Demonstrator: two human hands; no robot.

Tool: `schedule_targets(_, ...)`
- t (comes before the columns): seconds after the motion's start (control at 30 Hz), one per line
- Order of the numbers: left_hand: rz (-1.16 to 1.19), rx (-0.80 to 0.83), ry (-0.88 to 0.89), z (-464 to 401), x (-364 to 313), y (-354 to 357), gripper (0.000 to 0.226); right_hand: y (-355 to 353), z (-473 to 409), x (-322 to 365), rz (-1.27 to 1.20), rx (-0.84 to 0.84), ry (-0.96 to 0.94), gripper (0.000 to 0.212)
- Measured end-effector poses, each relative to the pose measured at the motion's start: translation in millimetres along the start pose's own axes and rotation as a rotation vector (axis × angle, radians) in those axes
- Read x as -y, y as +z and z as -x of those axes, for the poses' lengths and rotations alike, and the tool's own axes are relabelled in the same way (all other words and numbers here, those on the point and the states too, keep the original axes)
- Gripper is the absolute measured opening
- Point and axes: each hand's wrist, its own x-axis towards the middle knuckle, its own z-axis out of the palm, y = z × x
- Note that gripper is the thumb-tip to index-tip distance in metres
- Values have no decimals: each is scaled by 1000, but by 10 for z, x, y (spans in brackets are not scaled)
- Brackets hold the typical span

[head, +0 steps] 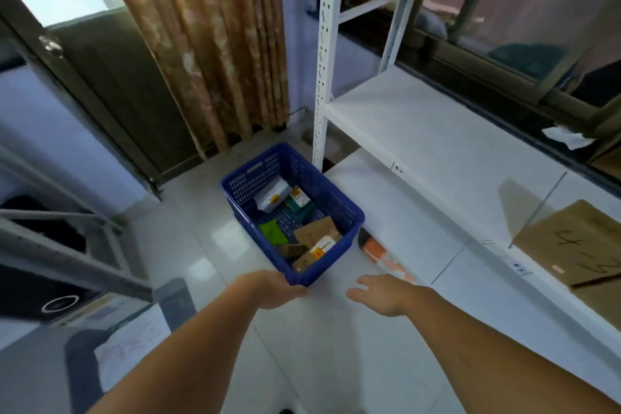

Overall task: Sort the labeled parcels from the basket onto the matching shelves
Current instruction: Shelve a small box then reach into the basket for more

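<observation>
My left hand [279, 289] gripped the near rim of the blue basket [339, 202], its fingertips hidden under the edge. My right hand [386, 294] hung loose and empty beside it, fingers spread, touching nothing. The basket sat on the pale tiled floor [188, 245] against the white shelf unit [437, 141]. Inside lay the parcels: a white box [273, 198] with an orange label, a green packet [274, 232], and brown cardboard pieces [316, 230]; their print was too small to read. On the shelf at right a cardboard sheet [571, 242], partly cut off, bore handwriting like "4-3". Small tags [398, 169] on the shelf edges were illegible.
</observation>
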Motion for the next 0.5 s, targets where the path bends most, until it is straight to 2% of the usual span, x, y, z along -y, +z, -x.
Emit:
schedule_targets(0.17,23,-25,-34,-326,353,-261,90,-245,-415,329,70,15,-50,79)
schedule_targets(0.3,48,-52,-33,-580,412,-530,86,-531,-786,455,93,31,-76,76)
schedule_targets(0.43,81,-34,-52,-919,369,-836,80,-862,-1260,471,109,38,-102,89)
schedule_targets(0.5,92,-34,-61,-1099,331,-984,79,-1033,-1510,451,130,56,-87,82)
